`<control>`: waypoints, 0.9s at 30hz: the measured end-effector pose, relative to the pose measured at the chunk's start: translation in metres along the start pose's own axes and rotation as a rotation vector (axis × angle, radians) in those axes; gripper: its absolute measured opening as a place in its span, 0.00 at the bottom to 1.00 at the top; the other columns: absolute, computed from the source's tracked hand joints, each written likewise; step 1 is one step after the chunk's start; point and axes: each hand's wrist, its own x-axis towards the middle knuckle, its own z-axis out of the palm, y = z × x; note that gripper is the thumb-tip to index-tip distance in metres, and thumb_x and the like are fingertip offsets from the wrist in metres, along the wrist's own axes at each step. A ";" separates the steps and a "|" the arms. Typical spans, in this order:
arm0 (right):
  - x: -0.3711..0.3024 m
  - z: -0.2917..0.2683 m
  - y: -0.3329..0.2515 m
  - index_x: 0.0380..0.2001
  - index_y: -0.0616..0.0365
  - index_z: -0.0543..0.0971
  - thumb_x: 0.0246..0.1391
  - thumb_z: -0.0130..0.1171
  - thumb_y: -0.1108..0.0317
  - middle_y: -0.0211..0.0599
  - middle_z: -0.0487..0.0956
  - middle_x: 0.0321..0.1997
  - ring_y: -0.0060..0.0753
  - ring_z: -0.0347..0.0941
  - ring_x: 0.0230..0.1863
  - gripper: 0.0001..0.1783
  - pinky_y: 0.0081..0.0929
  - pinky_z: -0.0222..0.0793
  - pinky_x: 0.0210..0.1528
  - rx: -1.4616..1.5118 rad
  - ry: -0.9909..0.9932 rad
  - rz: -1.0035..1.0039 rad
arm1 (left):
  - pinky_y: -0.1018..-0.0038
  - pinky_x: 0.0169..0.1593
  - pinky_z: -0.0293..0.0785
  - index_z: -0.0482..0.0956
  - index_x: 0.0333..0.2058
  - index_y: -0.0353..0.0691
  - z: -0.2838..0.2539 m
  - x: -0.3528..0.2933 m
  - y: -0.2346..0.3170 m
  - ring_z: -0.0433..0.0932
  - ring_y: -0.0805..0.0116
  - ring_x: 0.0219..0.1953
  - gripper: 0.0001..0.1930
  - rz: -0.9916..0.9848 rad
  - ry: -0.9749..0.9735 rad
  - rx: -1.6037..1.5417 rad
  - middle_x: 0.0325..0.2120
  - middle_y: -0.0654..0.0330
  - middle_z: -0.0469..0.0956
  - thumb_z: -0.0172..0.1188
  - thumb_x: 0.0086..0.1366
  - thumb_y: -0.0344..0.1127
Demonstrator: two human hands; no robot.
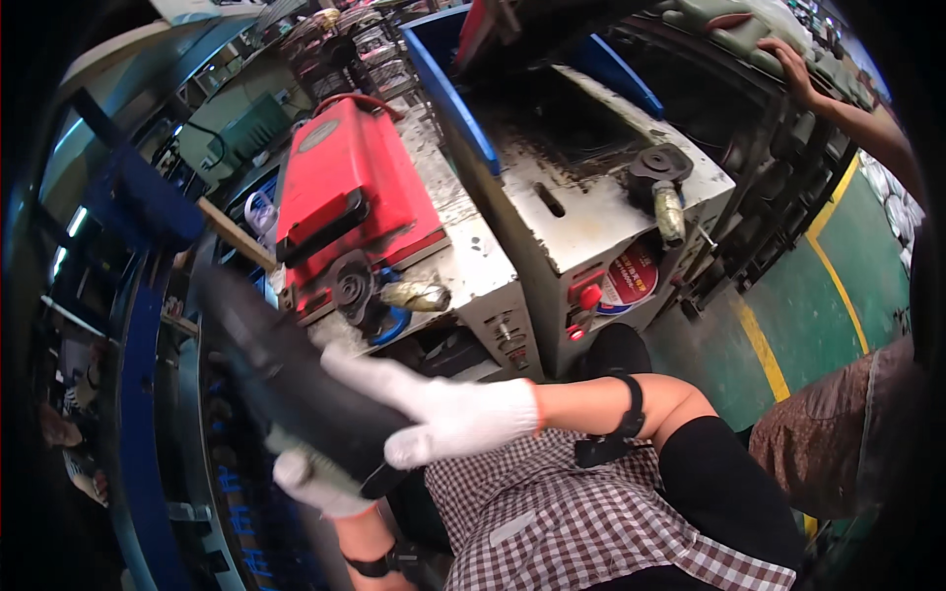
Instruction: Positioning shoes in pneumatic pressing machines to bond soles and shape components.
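A person's two hands, both in white knitted gloves, are at a long black object (296, 384), blurred, in the near left of the scene, just in front of the body. The right hand (463, 419) grasps its near end from above, thumb and fingers spread around it. The left hand (325, 488) is at its lower edge on the near side; its fingers are partly hidden and blurred, so I cannot tell whether they close on it. The object tilts, its far end pointing toward the far left.

Beyond it stands a machine with a red cover (365, 177) and a black handle (325, 227); a dark knob with a wrapped lever (416, 295) sits at its near end. To the right is a second pale machine (591, 231) with blue side panels (453, 98), a red button (589, 295) and a round red sticker (631, 276).

At the far right, another person's hand (788, 67) is by grey-green pieces (714, 34). Yellow lines (764, 345) cross the green floor (798, 305), and the near person wears a checked apron (552, 512).
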 end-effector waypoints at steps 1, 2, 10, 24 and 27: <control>-0.016 -0.014 -0.008 0.82 0.60 0.40 0.61 0.63 0.30 0.55 0.44 0.86 0.50 0.41 0.86 0.66 0.43 0.42 0.84 0.154 0.123 0.015 | 0.54 0.73 0.66 0.60 0.74 0.36 0.016 0.018 -0.009 0.71 0.52 0.69 0.43 -0.087 0.052 0.017 0.70 0.52 0.69 0.58 0.65 0.52; -0.029 -0.033 -0.018 0.82 0.61 0.40 0.58 0.65 0.29 0.53 0.43 0.86 0.47 0.39 0.87 0.69 0.42 0.39 0.84 0.266 0.259 0.006 | 0.55 0.73 0.67 0.60 0.74 0.36 0.032 0.040 -0.018 0.72 0.52 0.68 0.43 -0.167 0.009 0.033 0.69 0.52 0.70 0.59 0.65 0.51; -0.113 -0.231 -0.089 0.72 0.65 0.68 0.65 0.58 0.54 0.42 0.81 0.62 0.30 0.83 0.55 0.38 0.28 0.78 0.60 0.253 0.720 0.220 | 0.61 0.79 0.50 0.47 0.78 0.29 0.148 0.231 -0.042 0.56 0.51 0.79 0.44 0.265 -0.337 0.883 0.76 0.37 0.55 0.56 0.76 0.48; -0.087 -0.437 0.054 0.82 0.31 0.53 0.49 0.58 0.27 0.76 0.58 0.76 0.77 0.63 0.74 0.59 0.52 0.62 0.75 -1.168 0.348 1.075 | 0.61 0.64 0.72 0.64 0.72 0.36 0.329 0.435 -0.111 0.78 0.51 0.60 0.38 0.555 -0.736 1.563 0.60 0.41 0.78 0.57 0.74 0.56; -0.090 -0.435 0.054 0.82 0.31 0.53 0.50 0.57 0.25 0.75 0.58 0.76 0.76 0.63 0.74 0.60 0.52 0.62 0.75 -1.167 0.324 1.095 | 0.65 0.46 0.77 0.76 0.62 0.35 0.333 0.446 -0.126 0.80 0.62 0.42 0.28 0.538 -0.725 1.500 0.46 0.51 0.83 0.57 0.75 0.53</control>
